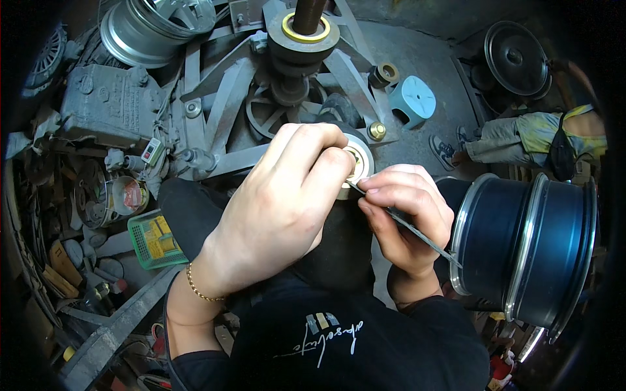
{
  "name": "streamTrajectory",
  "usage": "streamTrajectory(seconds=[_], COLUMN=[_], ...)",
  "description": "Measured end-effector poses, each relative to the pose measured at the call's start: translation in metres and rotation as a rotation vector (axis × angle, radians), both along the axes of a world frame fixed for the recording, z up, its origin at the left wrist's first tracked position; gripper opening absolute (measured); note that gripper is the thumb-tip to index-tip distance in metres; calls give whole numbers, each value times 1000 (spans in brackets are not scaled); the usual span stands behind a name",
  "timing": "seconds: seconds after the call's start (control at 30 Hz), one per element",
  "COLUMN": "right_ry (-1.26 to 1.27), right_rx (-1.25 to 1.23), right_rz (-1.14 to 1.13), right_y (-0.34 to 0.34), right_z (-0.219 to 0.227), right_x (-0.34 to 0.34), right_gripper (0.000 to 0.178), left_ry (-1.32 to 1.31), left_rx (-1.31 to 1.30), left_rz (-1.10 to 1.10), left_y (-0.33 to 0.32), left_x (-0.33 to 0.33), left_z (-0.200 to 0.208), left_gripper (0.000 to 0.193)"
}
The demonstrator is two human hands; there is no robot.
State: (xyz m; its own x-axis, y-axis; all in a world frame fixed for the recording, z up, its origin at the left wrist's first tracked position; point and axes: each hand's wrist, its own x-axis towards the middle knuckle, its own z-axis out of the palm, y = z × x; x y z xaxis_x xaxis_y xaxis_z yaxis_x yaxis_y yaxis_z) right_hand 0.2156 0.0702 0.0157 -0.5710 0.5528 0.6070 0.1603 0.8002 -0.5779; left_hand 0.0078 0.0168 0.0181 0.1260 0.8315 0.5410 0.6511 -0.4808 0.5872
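Note:
Close in front of my chest, my left hand [280, 189] is closed, its fingertips at the opening of a round, cream-faced ring [365, 159]. The ring has a dark outer side and something yellowish in its centre; my fingers cover much of it. Between the thumb and fingers of my right hand [411, 218] is a thin, flat grey metal strip [422, 237], like a narrow file or blade. Its upper end meets the lower edge of the ring, and the other end slants down to the right.
Ahead stands a metal frame [228, 107] with a round hub and upright shaft [308, 16]. Dark blue wheel rims [495, 241] are at the right, near a light blue stool [413, 101] and a standing person [521, 138]. A green basket [150, 254] and a dusty motor housing [107, 104] lie left.

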Motion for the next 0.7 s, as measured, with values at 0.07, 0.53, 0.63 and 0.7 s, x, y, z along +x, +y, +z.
streamTrajectory(seconds=[0.07,0.53,0.63,0.7], right_ry=[1,-56,-51,-38], right_rx=[2,22,60,65], right_rz=[-4,-26,-46,-61], right_y=[0,0,-1,-2], right_z=[0,5,5,3], right_x=[-1,-8,-12,-14], right_gripper=[28,25,26,26], left_ry=[3,12,-5,-10], left_rx=[4,4,8,8], left_rz=[-4,1,0,-3], left_y=[1,4,4,5], left_x=[-1,-3,-3,-3], left_z=[0,-1,0,0], left_gripper=[20,16,16,15])
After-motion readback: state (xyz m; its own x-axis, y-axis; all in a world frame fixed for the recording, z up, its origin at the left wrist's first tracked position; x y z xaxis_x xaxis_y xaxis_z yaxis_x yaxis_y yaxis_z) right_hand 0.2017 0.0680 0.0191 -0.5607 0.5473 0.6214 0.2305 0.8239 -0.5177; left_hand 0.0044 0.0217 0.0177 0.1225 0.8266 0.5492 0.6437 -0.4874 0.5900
